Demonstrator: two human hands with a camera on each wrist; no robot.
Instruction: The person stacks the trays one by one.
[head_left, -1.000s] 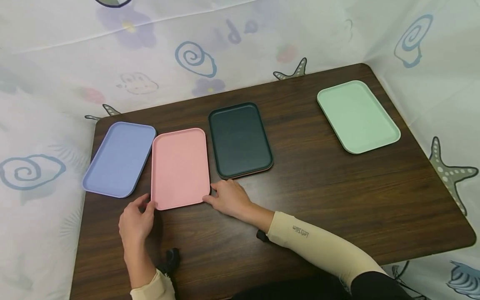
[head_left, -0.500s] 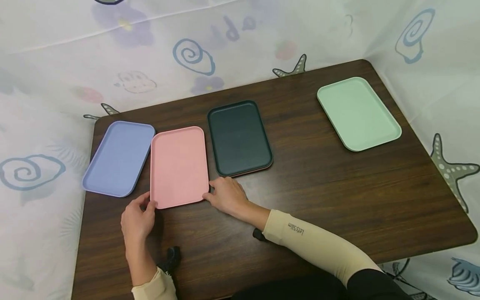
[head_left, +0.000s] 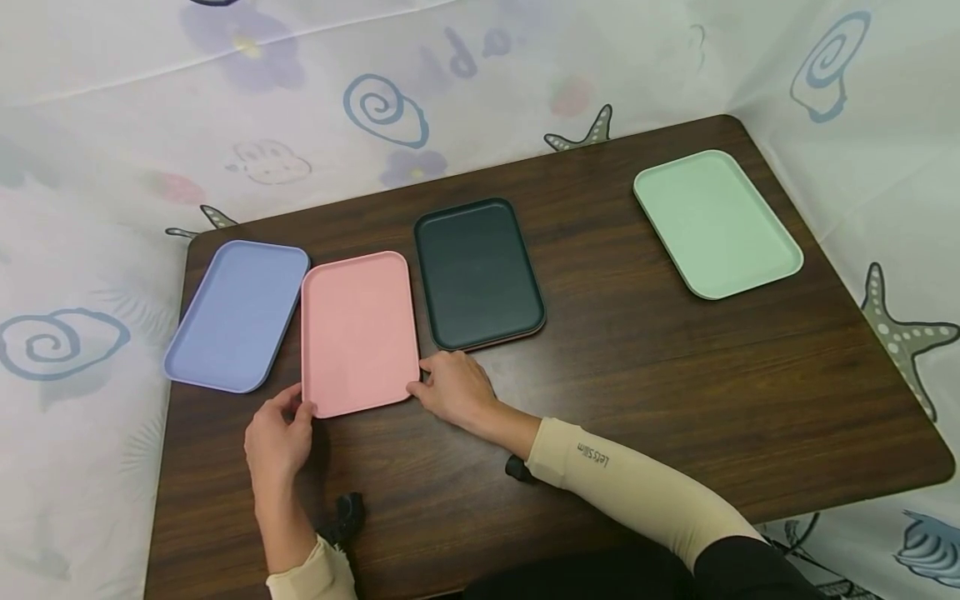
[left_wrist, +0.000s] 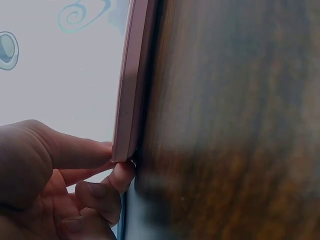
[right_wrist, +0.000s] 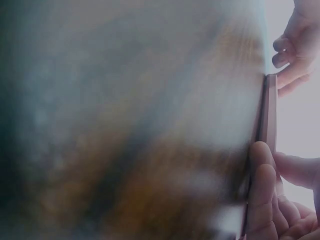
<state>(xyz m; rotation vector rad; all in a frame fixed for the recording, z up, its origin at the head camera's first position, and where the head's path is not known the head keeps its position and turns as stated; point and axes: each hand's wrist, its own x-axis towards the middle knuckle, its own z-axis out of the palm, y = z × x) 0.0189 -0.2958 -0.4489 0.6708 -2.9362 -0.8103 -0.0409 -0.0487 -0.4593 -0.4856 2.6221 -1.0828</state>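
A pink rectangular tray (head_left: 358, 333) lies on the brown table, its near corners between my two hands. My left hand (head_left: 277, 442) pinches the near left corner, thumb on the rim; the left wrist view shows fingertips (left_wrist: 122, 176) under the edge of the tray (left_wrist: 131, 85). At the near right corner my right hand (head_left: 456, 387) pinches the rim between thumb and fingers, also seen in the right wrist view. A blue tray (head_left: 238, 317) sits close along the pink tray's left side. To the right is a dark green tray (head_left: 480, 275) with a reddish edge showing beneath it.
A light green tray (head_left: 717, 223) lies at the table's far right. The brown wood-grain table (head_left: 637, 375) has rounded corners. A white printed curtain (head_left: 465, 92) surrounds its back and sides. Black straps or mounts (head_left: 348, 510) show near the wrists.
The head view has shifted slightly. Both hands keep their hold on the pink tray's near corners, and the trays stay where they were.
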